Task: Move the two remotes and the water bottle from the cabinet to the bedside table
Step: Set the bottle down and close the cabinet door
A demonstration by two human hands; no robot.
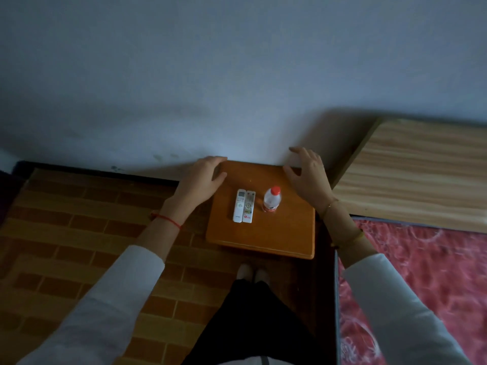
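Two white remotes lie side by side on the orange wooden bedside table (263, 238): a plain one (239, 209) on the left and one with coloured buttons (248, 210) touching its right side. A small water bottle (272, 199) with a red cap stands upright just right of them. My left hand (201, 177) hovers over the table's far left corner, fingers loosely apart, holding nothing. My right hand (308, 175) is raised over the far right corner, fingers spread, holding nothing. Neither hand touches the objects.
A pale wall runs behind the table. A light wooden headboard (411, 175) and a bed with a red patterned cover (421, 285) lie to the right. The floor (79, 233) has a brick pattern. My feet (253, 272) stand just in front of the table.
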